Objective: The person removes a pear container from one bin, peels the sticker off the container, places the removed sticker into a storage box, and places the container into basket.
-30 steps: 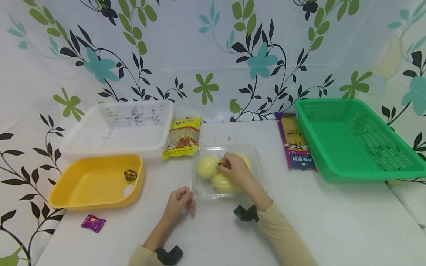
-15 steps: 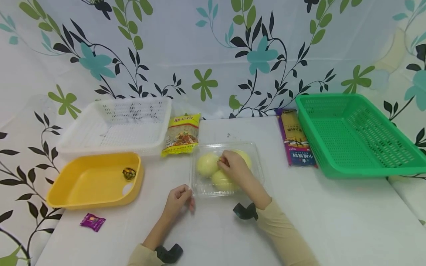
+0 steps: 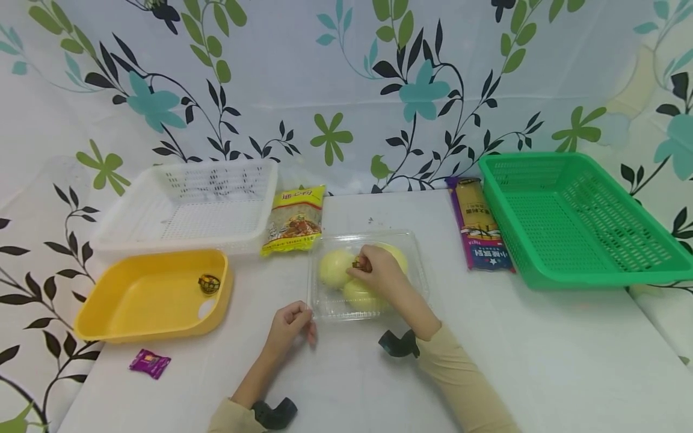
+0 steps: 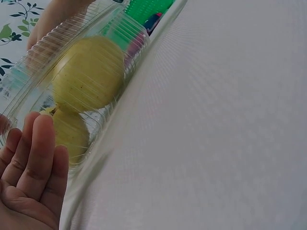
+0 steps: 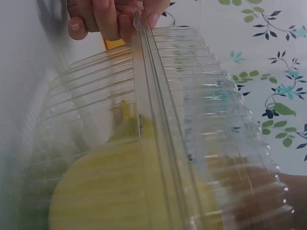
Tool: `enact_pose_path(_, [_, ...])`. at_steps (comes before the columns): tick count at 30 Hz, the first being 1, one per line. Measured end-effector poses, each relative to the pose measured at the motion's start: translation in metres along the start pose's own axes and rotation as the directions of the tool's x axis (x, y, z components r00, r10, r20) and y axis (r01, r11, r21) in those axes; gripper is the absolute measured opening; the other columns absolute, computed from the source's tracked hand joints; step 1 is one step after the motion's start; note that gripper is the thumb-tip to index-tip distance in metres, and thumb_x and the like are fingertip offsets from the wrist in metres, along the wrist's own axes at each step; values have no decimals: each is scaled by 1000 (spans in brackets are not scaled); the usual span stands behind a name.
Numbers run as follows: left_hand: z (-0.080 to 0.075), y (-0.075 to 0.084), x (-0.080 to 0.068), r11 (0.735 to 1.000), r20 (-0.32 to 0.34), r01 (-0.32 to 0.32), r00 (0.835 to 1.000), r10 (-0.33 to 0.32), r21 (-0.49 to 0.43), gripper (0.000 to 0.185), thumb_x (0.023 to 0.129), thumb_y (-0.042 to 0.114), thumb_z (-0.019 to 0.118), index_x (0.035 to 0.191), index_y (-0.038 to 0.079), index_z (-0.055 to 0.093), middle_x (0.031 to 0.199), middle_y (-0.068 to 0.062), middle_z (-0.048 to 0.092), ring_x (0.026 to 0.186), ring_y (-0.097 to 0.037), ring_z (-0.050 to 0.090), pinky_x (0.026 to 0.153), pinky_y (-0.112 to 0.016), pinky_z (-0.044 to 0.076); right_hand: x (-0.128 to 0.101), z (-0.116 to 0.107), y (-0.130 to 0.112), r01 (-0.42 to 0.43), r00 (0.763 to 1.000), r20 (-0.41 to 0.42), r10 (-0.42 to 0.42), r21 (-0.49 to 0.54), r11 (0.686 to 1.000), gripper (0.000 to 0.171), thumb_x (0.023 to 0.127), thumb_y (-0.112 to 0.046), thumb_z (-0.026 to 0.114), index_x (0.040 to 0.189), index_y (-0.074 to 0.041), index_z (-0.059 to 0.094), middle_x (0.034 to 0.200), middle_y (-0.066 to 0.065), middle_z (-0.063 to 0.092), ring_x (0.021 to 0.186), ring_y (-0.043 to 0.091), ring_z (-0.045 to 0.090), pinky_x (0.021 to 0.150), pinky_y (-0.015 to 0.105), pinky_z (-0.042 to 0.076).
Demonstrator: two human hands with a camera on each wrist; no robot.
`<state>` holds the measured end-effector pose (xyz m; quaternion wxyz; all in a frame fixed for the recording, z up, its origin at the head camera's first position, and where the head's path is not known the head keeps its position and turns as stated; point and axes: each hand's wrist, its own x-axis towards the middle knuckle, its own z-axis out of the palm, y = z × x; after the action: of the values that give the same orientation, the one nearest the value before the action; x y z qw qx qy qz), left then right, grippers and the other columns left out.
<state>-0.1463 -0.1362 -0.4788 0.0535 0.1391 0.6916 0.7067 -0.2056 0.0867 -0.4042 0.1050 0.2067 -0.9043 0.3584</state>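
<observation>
A clear plastic clamshell box (image 3: 330,308) with ribbed sides stands mid-table and holds three round yellow fruits (image 3: 335,269), perhaps pears. My left hand (image 3: 291,328) pinches the rim at its near left corner; the right wrist view shows those fingers (image 5: 108,17) on both sides of the rim. Over the box is my right hand (image 3: 383,273), its thumb and fingers pinching a small dark-and-gold piece (image 3: 356,265) whose kind is unclear. Through the plastic in the left wrist view, two fruits (image 4: 88,74) show, with part of my right hand behind the ribbed upper half.
Left stand a yellow tray (image 3: 146,328) with a small dark-and-yellow item (image 3: 209,284), and a white basket (image 3: 184,245). A purple wrapped candy (image 3: 150,364) lies in front. Behind the box is a yellow food packet (image 3: 295,219). A pasta packet (image 3: 479,225) leans by a green basket (image 3: 595,278).
The right hand's thumb and fingers have shifted slightly, so more of the small dark-and-gold piece shows. The left hand stays at the box corner. The head view has tilted a little.
</observation>
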Motion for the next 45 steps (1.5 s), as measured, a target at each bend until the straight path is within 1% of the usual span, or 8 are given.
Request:
enact_pose_path(4, [1, 2, 0, 1000, 3, 5, 1000, -5, 2, 20, 88, -2, 46, 73, -15, 44, 56, -13, 56, 43, -16, 54, 46, -31, 48, 0, 0, 0, 8, 1000, -6, -8, -9, 1000, 26, 78, -15, 70, 69, -8, 46, 60, -1, 40, 57, 13, 38, 52, 25, 33])
enact_pose_path(11, [-1, 4, 1, 1000, 8, 18, 1000, -18, 7, 18, 89, -6, 43, 74, -15, 45, 56, -15, 55, 43, -16, 54, 46, -31, 48, 1, 2, 0, 110, 993, -42, -112, -53, 993, 10, 81, 1, 53, 73, -4, 52, 63, -2, 45, 58, 12, 41, 53, 24, 38])
enact_pose_path(15, [-1, 2, 0, 1000, 34, 23, 999, -23, 2, 18, 89, -8, 40, 74, -16, 44, 56, -16, 55, 44, -17, 54, 47, -31, 48, -1, 3, 0, 82, 996, -40, -85, -67, 994, 10, 81, 1, 50, 73, -5, 53, 64, -1, 47, 59, 13, 42, 55, 25, 39])
enact_pose_path(21, [-1, 3, 1, 1000, 31, 20, 999, -20, -1, 20, 90, -2, 43, 75, -14, 45, 57, -14, 56, 45, -17, 54, 48, -31, 48, -1, 2, 2, 51, 996, -68, -53, -39, 998, 9, 82, 0, 51, 74, -3, 56, 63, -2, 48, 57, 12, 42, 54, 24, 40])
enact_pose_path(28, [-1, 3, 1, 995, 33, 83, 996, -82, -47, 22, 90, 5, 45, 74, -10, 46, 58, -6, 56, 47, -16, 54, 49, -28, 48, -1, 0, 1, 65, 991, -118, -66, -13, 998, 10, 80, 1, 53, 72, -3, 57, 59, -2, 47, 53, 11, 40, 49, 23, 38])
enact_pose_path(33, [-1, 2, -1, 992, 62, 117, 992, -113, -54, 28, 90, 6, 44, 72, -16, 42, 57, -4, 57, 46, -15, 55, 51, -26, 47, -5, -2, -2, 66, 987, -144, -72, -47, 997, 11, 77, 1, 54, 67, -4, 54, 58, -2, 47, 52, 11, 41, 48, 23, 38])
enact_pose_path(37, [-1, 3, 0, 993, 67, 113, 992, -110, -47, 29, 90, 6, 43, 73, -18, 40, 57, -4, 57, 46, -15, 55, 51, -27, 47, -5, -3, -2, 46, 983, -176, -56, -61, 997, 10, 75, 1, 55, 66, -4, 55, 57, -2, 48, 52, 11, 42, 48, 22, 38])
enact_pose_path(45, [-1, 4, 0, 990, 59, 126, 991, -122, -67, 22, 89, 6, 44, 71, -6, 45, 58, -4, 57, 48, -15, 55, 53, -27, 47, -4, -2, 0, -29, 980, -196, 20, -40, 999, 10, 75, 1, 57, 67, -4, 56, 56, -3, 47, 51, 11, 41, 48, 23, 38])
